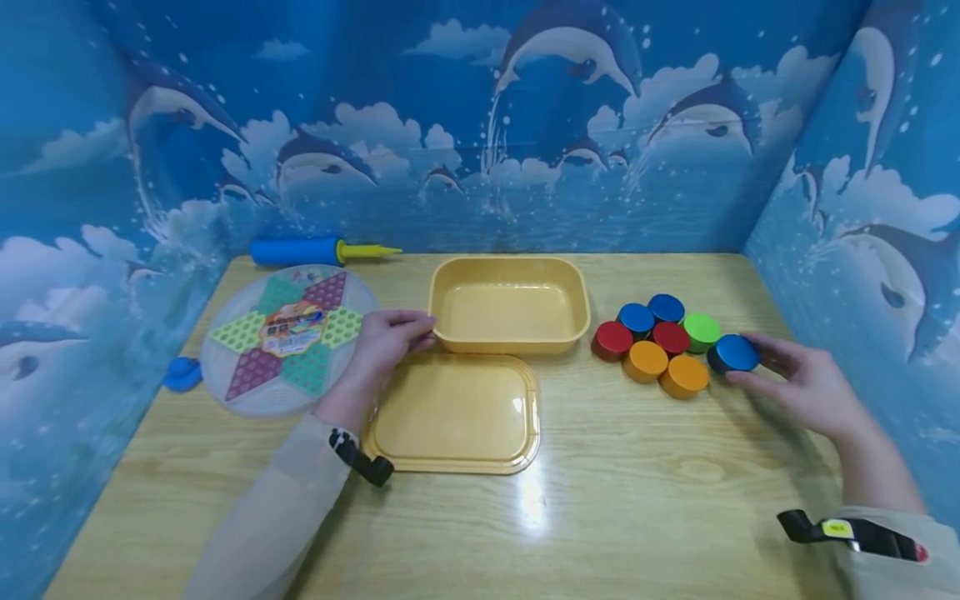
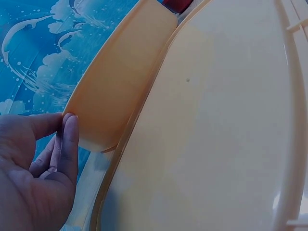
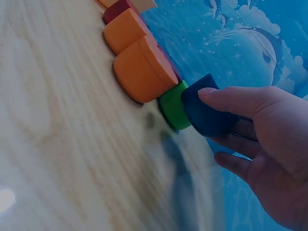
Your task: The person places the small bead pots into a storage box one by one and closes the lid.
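Observation:
My left hand (image 1: pixel 386 340) pinches the left rim of a yellow plastic box (image 1: pixel 510 344) between thumb and fingers; the box stands upright without its cover, its inside bare. In the left wrist view the fingertips (image 2: pixel 70 126) lie right at that rim. A matching yellow lid (image 1: pixel 457 417) lies flat in front of the box, close to its near wall. On the right, my right hand (image 1: pixel 813 387) grips a short blue cylinder (image 1: pixel 733 354) by its side, with the thumb in front. That cylinder (image 3: pixel 204 110) overlaps a green cylinder (image 3: pixel 175 107) in the right wrist view.
Two red, two orange, two more blue and one green cylinder (image 1: pixel 702 332) cluster right of the box. At left lie a round Chinese checkers board (image 1: pixel 247 329), a blue pump (image 1: pixel 296 251) with a yellow nozzle and a small blue item (image 1: pixel 182 374). Dolphin-print walls (image 1: pixel 480 200) enclose the table.

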